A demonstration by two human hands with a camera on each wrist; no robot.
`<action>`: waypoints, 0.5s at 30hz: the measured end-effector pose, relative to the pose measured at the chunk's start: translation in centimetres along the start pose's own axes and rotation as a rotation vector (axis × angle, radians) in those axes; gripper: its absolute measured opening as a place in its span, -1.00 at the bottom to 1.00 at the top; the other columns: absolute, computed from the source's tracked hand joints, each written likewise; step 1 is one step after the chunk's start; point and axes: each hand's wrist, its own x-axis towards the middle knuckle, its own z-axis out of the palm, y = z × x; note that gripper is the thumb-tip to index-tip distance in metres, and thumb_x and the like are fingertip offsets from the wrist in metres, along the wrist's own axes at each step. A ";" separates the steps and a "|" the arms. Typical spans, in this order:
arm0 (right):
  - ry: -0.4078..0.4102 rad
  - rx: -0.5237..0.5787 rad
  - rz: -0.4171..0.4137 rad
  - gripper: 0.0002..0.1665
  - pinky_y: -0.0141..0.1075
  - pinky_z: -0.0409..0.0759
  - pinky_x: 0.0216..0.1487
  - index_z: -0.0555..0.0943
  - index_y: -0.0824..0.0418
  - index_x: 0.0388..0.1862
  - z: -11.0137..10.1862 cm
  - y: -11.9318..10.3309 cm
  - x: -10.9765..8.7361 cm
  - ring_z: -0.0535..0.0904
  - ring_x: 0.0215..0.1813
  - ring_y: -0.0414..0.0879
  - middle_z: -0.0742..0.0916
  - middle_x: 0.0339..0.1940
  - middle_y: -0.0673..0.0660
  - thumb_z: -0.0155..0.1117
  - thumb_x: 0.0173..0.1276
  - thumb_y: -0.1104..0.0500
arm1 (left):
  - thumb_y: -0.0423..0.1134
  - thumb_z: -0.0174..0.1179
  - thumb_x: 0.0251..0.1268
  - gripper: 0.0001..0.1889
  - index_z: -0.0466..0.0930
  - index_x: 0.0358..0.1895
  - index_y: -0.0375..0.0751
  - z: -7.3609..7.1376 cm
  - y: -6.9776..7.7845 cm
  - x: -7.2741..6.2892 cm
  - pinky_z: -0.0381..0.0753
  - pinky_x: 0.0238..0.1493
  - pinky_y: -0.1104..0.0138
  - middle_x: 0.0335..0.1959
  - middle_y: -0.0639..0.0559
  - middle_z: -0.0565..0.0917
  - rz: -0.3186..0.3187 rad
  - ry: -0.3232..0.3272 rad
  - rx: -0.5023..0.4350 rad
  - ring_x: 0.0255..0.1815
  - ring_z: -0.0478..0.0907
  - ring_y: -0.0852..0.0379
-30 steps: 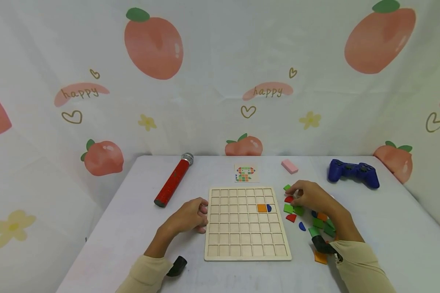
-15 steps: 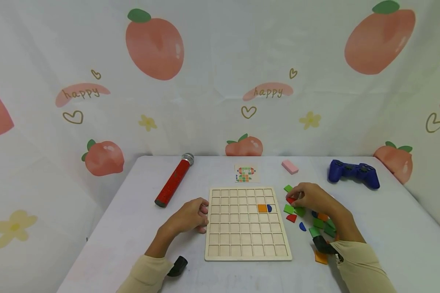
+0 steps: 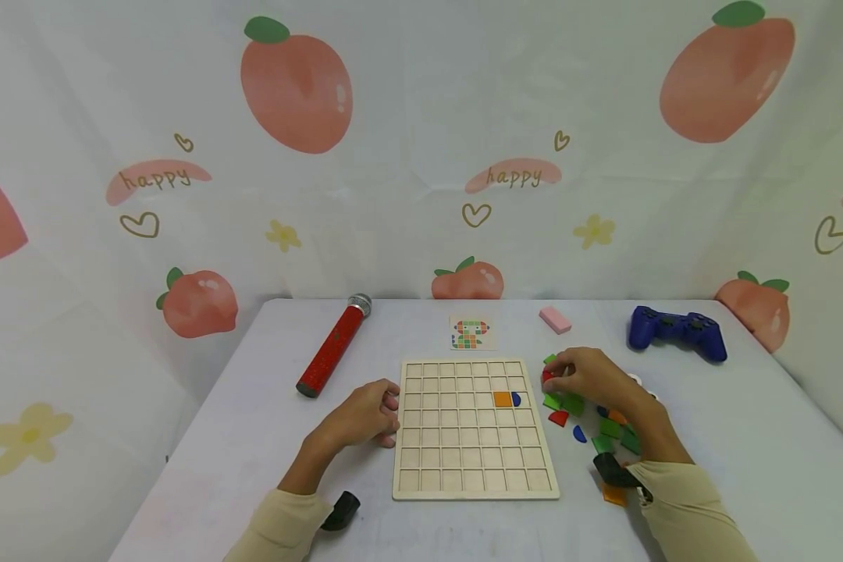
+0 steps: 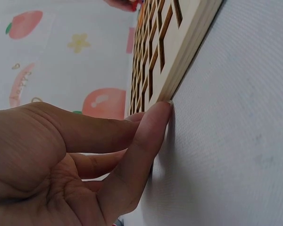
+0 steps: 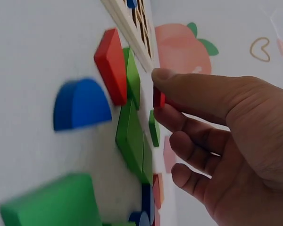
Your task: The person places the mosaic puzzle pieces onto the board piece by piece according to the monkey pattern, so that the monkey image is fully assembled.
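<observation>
In the head view a pale wooden grid board lies mid-table, with an orange square tile and a blue half-round tile in adjoining cells. My left hand is at its left edge, thumb and bent fingers holding the rim; the left wrist view has the thumb tip against the board's side. Right of the board, my right hand pinches a small red tile between thumb and forefinger, its shape partly covered. Beneath lie green tiles, another red tile and a loose blue half-round.
Behind the board is a small pattern card. A pink block and a blue game controller stand at the back right, a red microphone at the left. More tiles, including an orange one, lie near the right forearm.
My right hand has drawn the red tile slightly left, toward the board, and now holds it between thumb and finger. The left hand and the board stay as they were.
</observation>
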 end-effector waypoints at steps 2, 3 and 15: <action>0.002 0.007 -0.020 -0.57 -0.28 0.58 -0.25 0.78 0.28 0.07 0.3 -0.4 0.2 0.54 -0.21 -0.08 0.73 -0.26 0.03 0.50 0.39 0.02 | -0.58 0.26 0.31 -0.48 0.46 0.35 -0.46 0.0 0.0 0.0 0.82 -0.29 0.31 -0.06 -0.12 0.60 0.001 0.001 0.001 -0.30 0.63 0.09; 0.002 0.010 -0.029 -0.57 -0.29 0.56 -0.26 0.78 0.28 0.07 0.4 -0.5 0.3 0.53 -0.22 -0.08 0.72 -0.26 0.02 0.50 0.38 0.01 | -0.58 0.25 0.30 -0.48 0.45 0.35 -0.46 -0.1 0.0 0.0 0.82 -0.29 0.31 -0.06 -0.12 0.60 0.004 0.000 0.002 -0.30 0.63 0.09; 0.003 0.036 -0.118 -0.70 -0.35 0.51 -0.30 0.81 0.18 -0.03 2.3 -2.7 1.3 0.51 -0.25 -0.12 0.70 -0.31 -0.03 0.52 0.38 0.03 | -0.58 0.26 0.31 -0.48 0.45 0.34 -0.46 -0.1 0.0 -0.1 0.83 -0.25 0.25 -0.07 -0.13 0.58 0.011 -0.004 0.000 -0.31 0.62 0.08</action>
